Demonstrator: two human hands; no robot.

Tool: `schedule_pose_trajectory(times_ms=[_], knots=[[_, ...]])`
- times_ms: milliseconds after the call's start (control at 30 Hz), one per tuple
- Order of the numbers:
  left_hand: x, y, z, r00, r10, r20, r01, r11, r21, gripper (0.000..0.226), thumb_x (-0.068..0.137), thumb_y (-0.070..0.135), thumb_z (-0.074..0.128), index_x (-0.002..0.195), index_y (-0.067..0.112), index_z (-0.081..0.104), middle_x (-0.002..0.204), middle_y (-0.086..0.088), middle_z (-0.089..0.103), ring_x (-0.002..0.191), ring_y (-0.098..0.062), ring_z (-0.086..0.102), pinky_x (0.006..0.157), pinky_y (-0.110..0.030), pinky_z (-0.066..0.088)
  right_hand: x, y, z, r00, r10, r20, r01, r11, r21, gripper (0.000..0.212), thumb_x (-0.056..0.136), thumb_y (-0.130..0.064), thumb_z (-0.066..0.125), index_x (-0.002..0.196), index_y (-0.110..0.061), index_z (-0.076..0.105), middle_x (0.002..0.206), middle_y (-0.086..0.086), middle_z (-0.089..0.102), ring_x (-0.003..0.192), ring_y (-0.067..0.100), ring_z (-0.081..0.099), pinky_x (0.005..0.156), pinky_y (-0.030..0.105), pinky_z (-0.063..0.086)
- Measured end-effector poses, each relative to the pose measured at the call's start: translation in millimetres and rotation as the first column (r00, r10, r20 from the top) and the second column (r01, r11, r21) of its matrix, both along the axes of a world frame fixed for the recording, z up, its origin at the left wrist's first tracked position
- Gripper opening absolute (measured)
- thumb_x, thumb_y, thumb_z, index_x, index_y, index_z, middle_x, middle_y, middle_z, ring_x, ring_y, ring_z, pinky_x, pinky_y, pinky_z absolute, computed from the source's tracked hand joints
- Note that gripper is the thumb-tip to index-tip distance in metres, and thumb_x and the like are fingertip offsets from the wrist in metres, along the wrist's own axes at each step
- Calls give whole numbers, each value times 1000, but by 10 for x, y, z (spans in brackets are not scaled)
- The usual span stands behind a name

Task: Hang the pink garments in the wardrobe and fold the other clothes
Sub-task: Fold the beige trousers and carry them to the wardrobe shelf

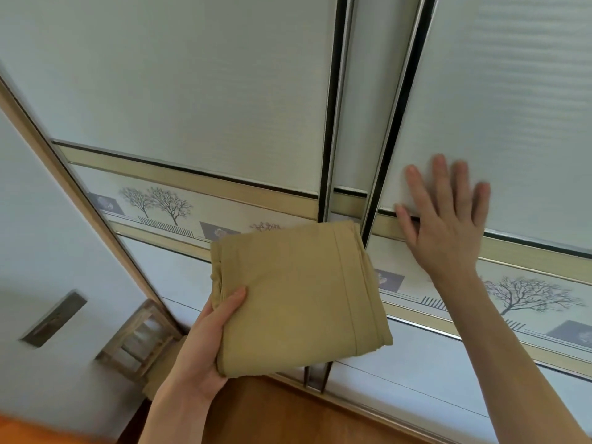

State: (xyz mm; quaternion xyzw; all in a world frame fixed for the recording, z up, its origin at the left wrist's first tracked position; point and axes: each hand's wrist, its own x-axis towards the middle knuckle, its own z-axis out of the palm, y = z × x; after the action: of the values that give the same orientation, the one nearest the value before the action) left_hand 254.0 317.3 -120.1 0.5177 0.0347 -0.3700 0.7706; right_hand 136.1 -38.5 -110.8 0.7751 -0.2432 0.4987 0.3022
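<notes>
Fingers under the folded tan garment (298, 299), left hand's (198, 354) thumb on top.

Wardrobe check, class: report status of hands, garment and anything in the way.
Left hand grips folded tan garment. Right hand flat on right sliding door, fingers spread. Wardrobe doors look shut, blocking access.

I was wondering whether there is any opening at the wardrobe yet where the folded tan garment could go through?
Not much: only a narrow dark slit shows between the left door and the right door. The right hand lies flat on the right door beside it. The left hand holds the folded tan garment in front. Bare wooden floor lies below.
</notes>
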Motion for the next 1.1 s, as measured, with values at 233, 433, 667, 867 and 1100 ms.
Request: schedule_pose_trajectory(times_ms=[233,433,667,867,1100], knots=[[-140,-244,-50,997,-73,-2,73,997,-3,45,92,29,68,137,26,64,124,-9,76,111,-34,74,102,-56,52,-450,-251,-12,1000,-19,-15,19,1000,4,68,105,-47,56,164,-24,29,175,3,3,161,25,0,127,51,7],[-253,-485,-61,991,-133,15,133,991,0,47,91,30,68,137,24,64,124,-9,76,113,-35,73,101,-54,52,-843,-420,20,997,-54,-50,56,997,45,69,106,-46,54,165,-23,26,175,4,1,161,26,-1,127,53,8],[-451,-803,5,982,-188,23,189,981,-31,50,87,30,68,136,22,65,121,-9,77,104,-31,76,67,-40,66,-1352,-535,80,989,-111,-102,121,988,100,68,107,-45,55,164,-24,27,173,8,10,160,29,6,123,59,24],[-558,-978,19,969,-246,23,247,967,-53,53,83,30,70,135,18,64,119,-12,77,100,-32,77,65,-43,65,-1637,-510,50,990,-127,-59,137,959,248,68,108,-43,53,164,-18,25,172,16,14,158,41,12,124,63,21],[-701,-1145,37,946,-325,19,325,944,-50,46,89,28,69,134,19,66,116,-11,78,97,-32,78,74,-46,64,-1863,-503,49,988,-144,47,117,920,373,68,108,-43,50,163,-11,28,172,19,13,159,40,7,123,62,23]])
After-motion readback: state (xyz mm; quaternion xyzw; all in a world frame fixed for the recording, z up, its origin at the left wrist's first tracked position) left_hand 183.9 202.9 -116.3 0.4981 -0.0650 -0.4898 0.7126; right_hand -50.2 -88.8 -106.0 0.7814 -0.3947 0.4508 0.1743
